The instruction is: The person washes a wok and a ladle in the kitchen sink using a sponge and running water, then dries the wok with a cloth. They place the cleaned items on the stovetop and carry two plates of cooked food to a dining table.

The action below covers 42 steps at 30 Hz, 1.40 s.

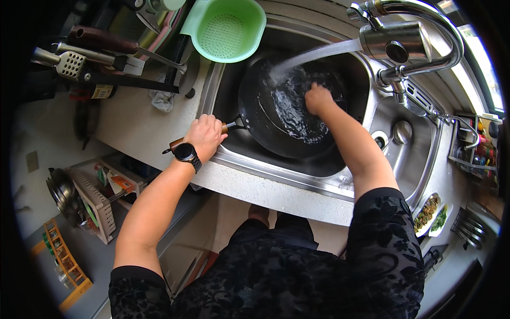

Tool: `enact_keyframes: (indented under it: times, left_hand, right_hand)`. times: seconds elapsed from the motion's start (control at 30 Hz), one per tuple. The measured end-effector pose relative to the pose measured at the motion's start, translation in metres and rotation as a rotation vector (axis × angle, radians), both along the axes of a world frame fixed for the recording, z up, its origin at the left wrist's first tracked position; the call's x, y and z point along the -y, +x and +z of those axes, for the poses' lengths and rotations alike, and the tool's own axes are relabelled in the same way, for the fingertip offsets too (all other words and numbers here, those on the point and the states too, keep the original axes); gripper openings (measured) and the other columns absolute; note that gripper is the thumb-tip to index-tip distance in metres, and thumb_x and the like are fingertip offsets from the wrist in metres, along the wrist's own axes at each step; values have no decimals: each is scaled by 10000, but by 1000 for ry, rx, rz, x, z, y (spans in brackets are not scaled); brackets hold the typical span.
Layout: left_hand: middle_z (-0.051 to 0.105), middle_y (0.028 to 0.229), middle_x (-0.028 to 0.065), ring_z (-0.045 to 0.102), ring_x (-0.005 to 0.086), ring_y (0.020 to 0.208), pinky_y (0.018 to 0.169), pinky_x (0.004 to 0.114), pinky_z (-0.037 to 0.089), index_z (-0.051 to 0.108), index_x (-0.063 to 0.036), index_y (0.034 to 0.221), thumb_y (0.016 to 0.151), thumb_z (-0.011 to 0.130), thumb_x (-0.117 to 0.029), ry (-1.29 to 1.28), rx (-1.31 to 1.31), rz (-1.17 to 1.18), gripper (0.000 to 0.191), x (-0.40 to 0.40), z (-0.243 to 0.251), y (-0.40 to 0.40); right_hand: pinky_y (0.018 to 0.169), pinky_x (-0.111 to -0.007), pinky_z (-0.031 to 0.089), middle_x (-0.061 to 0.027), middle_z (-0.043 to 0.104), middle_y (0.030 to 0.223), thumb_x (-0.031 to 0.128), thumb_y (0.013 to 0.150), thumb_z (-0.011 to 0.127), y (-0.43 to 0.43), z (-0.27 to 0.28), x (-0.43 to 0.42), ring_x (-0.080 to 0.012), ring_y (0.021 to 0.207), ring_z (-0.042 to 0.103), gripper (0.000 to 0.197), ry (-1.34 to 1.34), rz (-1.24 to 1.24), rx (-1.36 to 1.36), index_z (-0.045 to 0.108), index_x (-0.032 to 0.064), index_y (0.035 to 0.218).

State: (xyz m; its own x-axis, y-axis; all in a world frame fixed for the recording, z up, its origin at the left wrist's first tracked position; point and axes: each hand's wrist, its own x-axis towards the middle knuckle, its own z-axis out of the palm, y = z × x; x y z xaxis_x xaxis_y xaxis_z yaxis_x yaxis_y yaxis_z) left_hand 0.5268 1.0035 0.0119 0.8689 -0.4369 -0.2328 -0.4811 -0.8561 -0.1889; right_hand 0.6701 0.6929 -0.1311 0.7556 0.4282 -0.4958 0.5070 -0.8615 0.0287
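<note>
A black wok [263, 119] rests in the large basin of a stainless steel sink [279, 179]. My left hand [205, 135], with a black watch at the wrist, is closed around the wok's wooden handle [176, 144] at the sink's left edge. Water streams from the chrome faucet [394, 42] into the wok, where it ripples. My right hand [318, 99] is over the right part of the wok, its fingers curled and pointing down at the water. Whether those fingers hold anything is hidden.
A green colander [227, 34] sits at the sink's upper left corner. Utensils hang from a black rack [131, 82] on the left. A metal ladle [402, 132] lies in the small right basin. Two dishes of food [426, 215] stand on the right counter. A window is at the upper right.
</note>
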Motion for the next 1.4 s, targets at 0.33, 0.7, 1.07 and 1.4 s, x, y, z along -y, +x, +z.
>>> enact_keyframes:
  times: [0.33,0.7,1.07,1.4]
  left_hand:
    - [518,813,54,516,207,821,689,303,426,561,-70,847,796,633,-341,-102,-17,-6,285,-5,-9,2]
    - [517,810,57,510,209,809,664,308,418,557,-71,832,785,639,-349,-39,-6,30,294,0,-2,2]
    - [506,814,65,505,218,827,701,315,414,547,-66,827,787,642,-324,-82,-33,41,278,3,3,3]
    - [517,825,58,505,215,819,703,314,404,551,-73,842,799,628,-352,-24,-33,24,293,0,-3,4]
  right_hand:
    - [896,-413,457,-283,582,1084,142,755,489,-81,42,-96,-399,1043,551,348,659,-270,-577,628,-27,1026]
    - [834,-381,500,-257,557,1110,86,785,508,19,-15,-64,-307,1003,591,237,441,-459,361,610,-9,978]
    - [829,-416,491,-214,517,1186,122,780,517,-18,19,-111,-327,1027,573,416,676,155,181,538,-24,1169]
    - [958,-393,410,-178,591,1169,217,843,484,-17,-12,10,-304,1186,466,304,-169,172,-26,699,57,987]
